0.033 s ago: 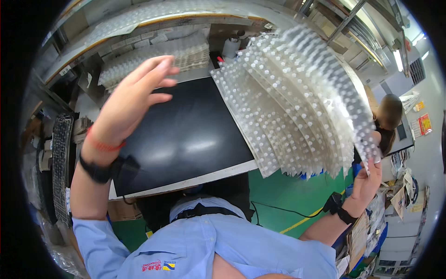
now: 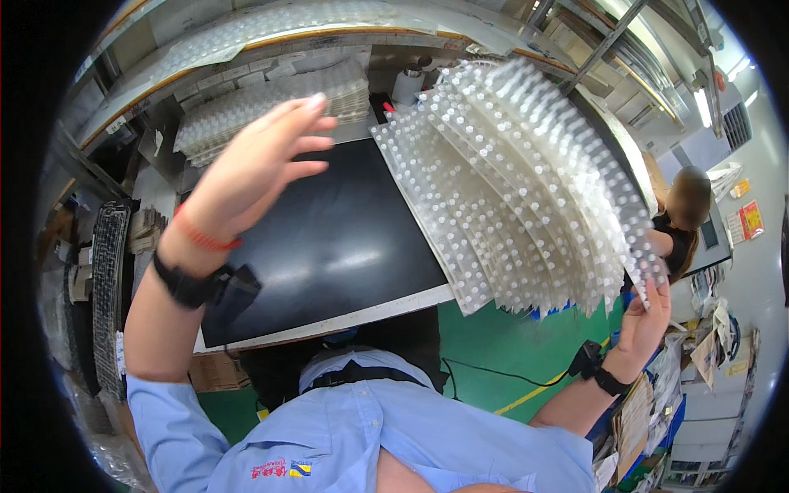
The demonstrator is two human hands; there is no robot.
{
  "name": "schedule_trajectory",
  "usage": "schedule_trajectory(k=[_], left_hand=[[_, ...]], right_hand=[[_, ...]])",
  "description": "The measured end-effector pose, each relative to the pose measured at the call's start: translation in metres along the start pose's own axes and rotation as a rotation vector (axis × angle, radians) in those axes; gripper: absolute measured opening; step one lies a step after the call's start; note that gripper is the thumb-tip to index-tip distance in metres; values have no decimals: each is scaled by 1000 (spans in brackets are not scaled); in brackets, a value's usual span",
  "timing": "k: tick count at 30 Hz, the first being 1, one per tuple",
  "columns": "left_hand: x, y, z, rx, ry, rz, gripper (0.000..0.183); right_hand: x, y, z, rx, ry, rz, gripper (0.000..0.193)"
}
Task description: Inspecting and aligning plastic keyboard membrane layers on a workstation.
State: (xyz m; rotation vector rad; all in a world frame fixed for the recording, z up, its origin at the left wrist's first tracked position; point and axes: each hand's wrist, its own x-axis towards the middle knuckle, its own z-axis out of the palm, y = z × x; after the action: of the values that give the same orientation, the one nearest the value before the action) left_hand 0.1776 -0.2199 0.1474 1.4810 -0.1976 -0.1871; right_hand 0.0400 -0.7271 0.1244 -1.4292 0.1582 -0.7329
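Note:
A tall fanned stack of translucent sheets [image 2: 493,189] covered with rows of white dots lies on the right part of the workbench, its near edges overhanging the front. At the stack's right side, my right hand [image 2: 645,324] pinches the near corner of the top sheet [image 2: 604,148], which is bent up and blurred by motion. Over the left of a black mat [image 2: 329,246], my left hand [image 2: 267,164] hovers with fingers spread and holds nothing. Both wrists wear dark bands with small devices.
Behind the mat stand more stacked dotted sheets [image 2: 275,107] and a grey bottle [image 2: 408,85]. A shelf [image 2: 345,37] runs above the bench. At the right is another person [image 2: 686,205]. A cable [image 2: 509,376] crosses the green floor.
My left hand has moved a little to the right over the mat. The raised top sheet has shifted slightly, and my right hand still grips its corner.

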Motion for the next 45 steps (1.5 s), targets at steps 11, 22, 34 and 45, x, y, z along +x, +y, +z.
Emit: schedule_trajectory(k=[11,22,34,45], left_hand=[[58,-71,172,-566,-255,-315,104],[66,-61,232,-643,-70,-224,84],[59,-90,223,-1058,-110,-74,75],[43,-122,204,-1244,-154,-128,72]], right_hand=[[102,-49,9,-676,-609,38,70],[165,22,139,-312,-1023,890,72],[122,11,166,-363,-1043,809,58],[79,-2,198,-364,-1181,749,65]])
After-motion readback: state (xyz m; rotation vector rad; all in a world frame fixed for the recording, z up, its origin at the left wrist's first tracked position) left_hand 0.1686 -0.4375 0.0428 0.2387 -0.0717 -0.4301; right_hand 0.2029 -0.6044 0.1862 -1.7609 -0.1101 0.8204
